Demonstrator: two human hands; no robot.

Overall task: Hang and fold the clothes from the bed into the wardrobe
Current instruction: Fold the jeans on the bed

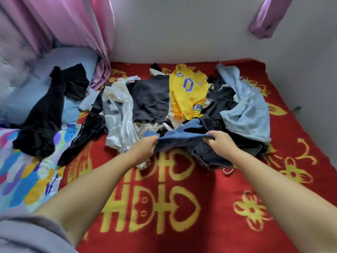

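Head view: a blue denim garment is gripped at its upper edge by the left hand and right hand, fingers curled into the cloth, at the near edge of the clothes pile on the red blanket. Its lower part is bunched; its type cannot be determined.

Both bare forearms stretched forward from the lower corners, converging toward the middle, palms turned down. Left hand closed in a fist, fingers curled under and pinching a bunched edge of blue cloth. Right hand level with it and a little apart, knuckles up, thumb tucked below, gripping the same cloth at its other end.
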